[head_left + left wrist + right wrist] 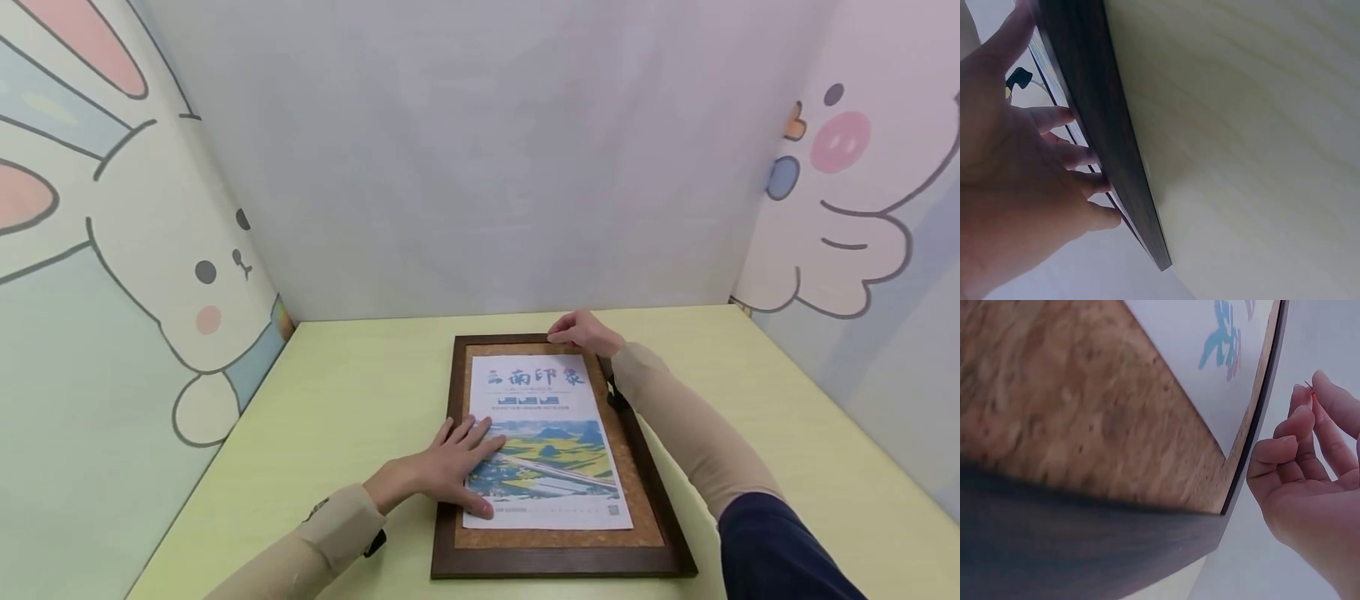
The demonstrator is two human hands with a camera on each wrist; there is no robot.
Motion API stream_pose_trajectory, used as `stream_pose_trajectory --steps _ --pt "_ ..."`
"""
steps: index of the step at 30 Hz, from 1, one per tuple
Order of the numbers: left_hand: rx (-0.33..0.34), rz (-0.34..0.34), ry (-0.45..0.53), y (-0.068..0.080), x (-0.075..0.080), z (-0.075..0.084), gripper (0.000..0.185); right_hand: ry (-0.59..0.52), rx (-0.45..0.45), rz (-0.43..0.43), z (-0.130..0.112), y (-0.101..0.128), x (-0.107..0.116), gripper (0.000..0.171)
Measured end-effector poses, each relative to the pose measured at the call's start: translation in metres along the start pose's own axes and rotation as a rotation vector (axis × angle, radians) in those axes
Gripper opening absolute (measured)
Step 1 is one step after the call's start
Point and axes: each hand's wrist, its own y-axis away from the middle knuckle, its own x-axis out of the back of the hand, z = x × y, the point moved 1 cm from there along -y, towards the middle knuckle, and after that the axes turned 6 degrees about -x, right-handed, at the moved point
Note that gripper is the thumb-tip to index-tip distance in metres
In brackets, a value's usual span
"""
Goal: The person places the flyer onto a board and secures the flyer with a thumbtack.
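- The left hand [450,467] lies flat, fingers spread and straight, pressing the lower left part of the poster [546,442] down against the cork board [558,454].
- The right hand [583,332] sits at the board's far edge, just beyond the poster's top right corner; in the right wrist view its fingertips [1304,403] pinch something thin with a reddish tip, probably a pin [1309,386], though it is too small to be sure.
- The poster lies straight and centred inside the board's dark wooden frame [442,533], with cork showing all round it.
- The board lies flat on the pale green surface [337,392], near its middle.
- Judging from this, the sheet is positioned but not yet fastened: no pin heads show at its corners, so the pinning seems to be barely begun.
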Motion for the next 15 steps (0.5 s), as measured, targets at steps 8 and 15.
stream_pose_trajectory --steps 8,15 --pt "-0.001 -0.015 -0.012 -0.002 -0.001 -0.001 0.099 0.029 0.001 -0.048 -0.006 -0.001 -0.012 0.023" --pt "-0.003 -0.005 -0.01 -0.001 -0.002 -0.001 0.098 0.071 0.002 -0.052 -0.009 -0.006 -0.02 0.017"
